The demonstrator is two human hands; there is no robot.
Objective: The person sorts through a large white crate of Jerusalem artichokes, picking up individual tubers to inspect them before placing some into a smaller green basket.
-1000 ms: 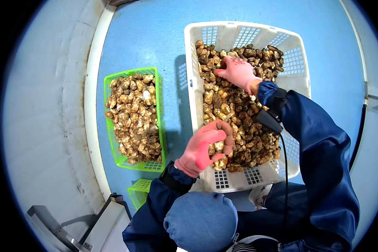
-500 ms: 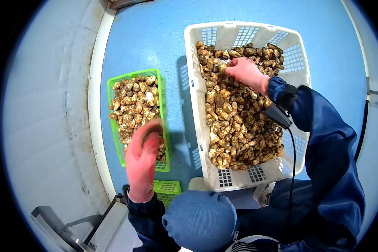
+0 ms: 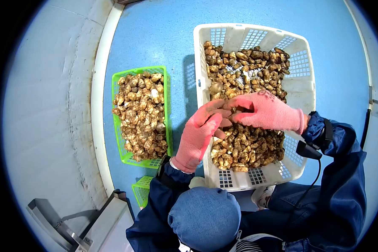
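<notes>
A large white basket holds a heap of brown, knobbly pieces. Over its middle left part my two pink-gloved hands meet at the fingertips. My left hand reaches across the left rim with its fingers apart; I cannot make out anything in it. My right hand has thumb and fingers curled towards each other above the heap, and whatever lies between the tips is hidden. To the left, a green basket is filled with similar brown pieces.
Blue floor lies under both baskets. A pale wall stands at the left. A second green basket is below the first, beside a metal-edged fixture. A blue cap shows at bottom centre.
My left hand has moved right, from the green basket to the white one. My right hand has come down from the upper heap to meet it. The view has shifted slightly.
</notes>
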